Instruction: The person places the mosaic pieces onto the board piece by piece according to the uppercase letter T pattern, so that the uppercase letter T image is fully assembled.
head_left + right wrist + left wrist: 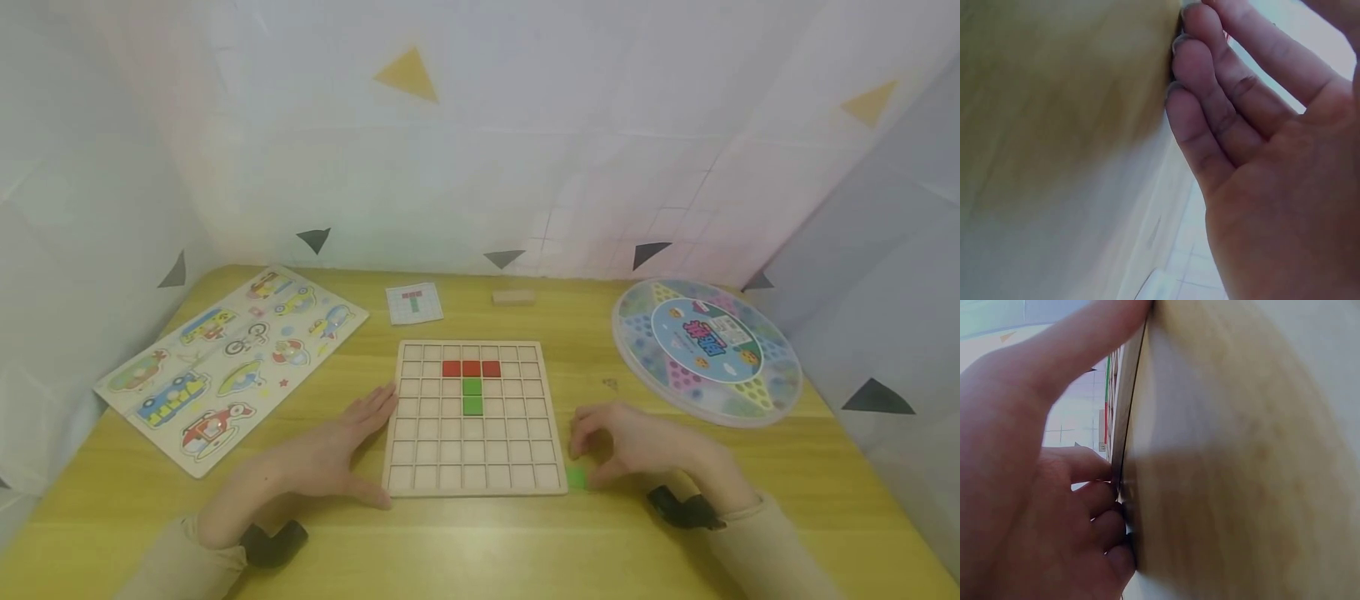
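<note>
A square wooden grid board (442, 452) lies on the table. Three red tiles (471, 368) form a row in its upper part, with two green tiles (472, 396) running down from the middle one. My left hand (330, 454) rests along the board's left edge, thumb spread toward the lower corner; its fingers also meet the edge in the left wrist view. Off the lower right corner, a loose green tile (576, 477) lies on the table. My right hand (637, 440) is over it, thumb tip right beside the tile, fingers bent loosely down to the tabletop.
Behind the board are a small pattern card (415, 304) showing a red and green T, and a wooden block (513, 297). A picture puzzle board (232, 367) with vehicles lies at the left. At the right is a round board-game case (630, 337). Draped sheets (480, 183) enclose the table.
</note>
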